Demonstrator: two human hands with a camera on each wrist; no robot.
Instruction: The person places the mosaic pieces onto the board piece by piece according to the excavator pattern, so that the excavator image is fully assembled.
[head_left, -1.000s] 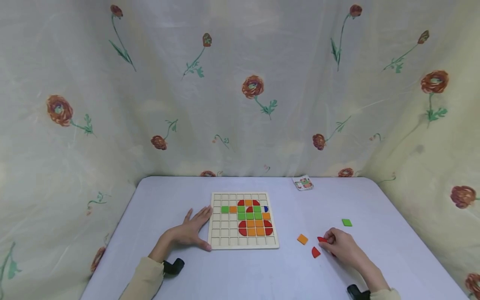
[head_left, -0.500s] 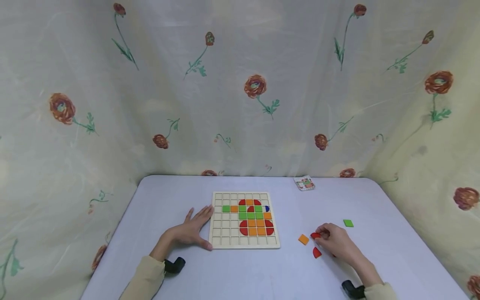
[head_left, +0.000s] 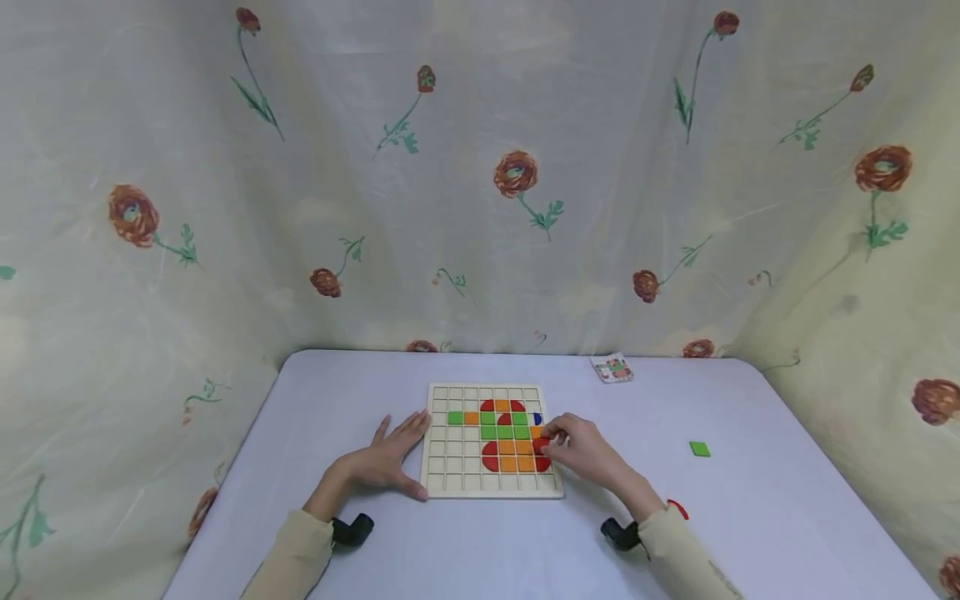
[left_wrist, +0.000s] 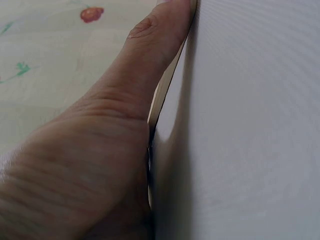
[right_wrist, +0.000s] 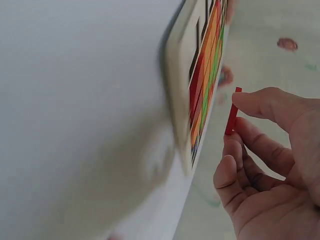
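Observation:
My right hand point(head_left: 588, 454) is over the right side of a pale wooden grid board point(head_left: 453, 483). Thumb and fingertips pinch a thin red tile point(right_wrist: 232, 112), seen edge-on and clear of the board in the right wrist view. Along the board's left edge lies my left hand point(head_left: 382, 460), fingers spread, with fingertips and thumb touching the rim. Coloured tiles fill part of the grid: green squares point(head_left: 488, 432), orange squares point(head_left: 507, 463), red curved pieces point(head_left: 490, 456) and one small dark blue piece point(head_left: 537, 419). The right hand hides a few cells at the right edge.
A small printed card point(head_left: 612, 368) lies near the table's back edge. To the right are a loose green tile point(head_left: 700, 449) and a red curved piece point(head_left: 678, 509), partly behind the right sleeve. A floral curtain point(head_left: 450, 208) surrounds the white table point(head_left: 480, 550).
My right hand has moved left from the loose tiles to the board, carrying the red tile. Its arm now covers the loose orange tile and another red one. The left hand stays put.

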